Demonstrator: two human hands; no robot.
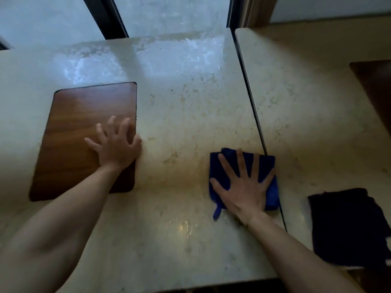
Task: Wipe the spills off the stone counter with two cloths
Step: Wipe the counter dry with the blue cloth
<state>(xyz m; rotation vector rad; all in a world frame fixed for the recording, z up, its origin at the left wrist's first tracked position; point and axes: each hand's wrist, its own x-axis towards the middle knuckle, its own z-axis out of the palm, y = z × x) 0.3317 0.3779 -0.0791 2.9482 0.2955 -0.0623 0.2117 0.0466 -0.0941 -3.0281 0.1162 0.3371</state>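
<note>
Right hand [245,187] flat at about 4 o'clock, fingers spread wide, palm pressed down on folded blue cloth [224,166]; cloth lying on stone counter [186,115], its right edge at the dark seam [254,115] between the two slabs; small loop of cloth sticking out at its lower left corner. Left hand [115,142] at about 9 o'clock, fingers splayed and slightly curled, resting on right edge of wooden board [84,127]; gripping nothing. Board flat on counter, reaching toward 10 o'clock. Brownish smears across stone between the hands and toward 12 o'clock. Second cloth, dark [347,227], lying loose on right slab at 4 o'clock, well apart from right hand. Window glass [169,13] along 12 o'clock edge.
</note>
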